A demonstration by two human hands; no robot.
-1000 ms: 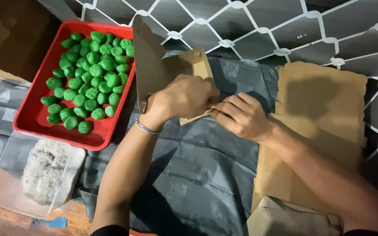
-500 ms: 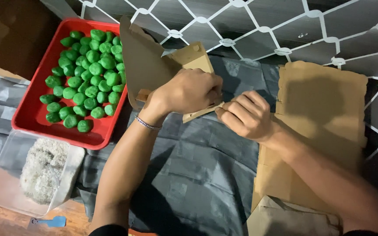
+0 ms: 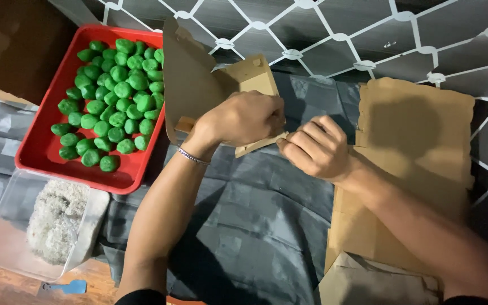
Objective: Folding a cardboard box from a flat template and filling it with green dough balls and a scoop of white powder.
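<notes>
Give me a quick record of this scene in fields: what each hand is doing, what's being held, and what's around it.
Left hand: grips the brown cardboard box, partly folded
Right hand: pinches a flap at the box's lower edge
Left of box: red tray of green balls
Near corner: clear container of white shreds
Right side: flat cardboard sheets
Surface: dark cloth

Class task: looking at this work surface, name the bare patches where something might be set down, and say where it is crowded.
Free: the dark cloth between the two forearms, bordered by the red tray and the flat cardboard sheets. Crowded: the tray, full of green balls, and where the left hand and right hand hold the cardboard box.
</notes>
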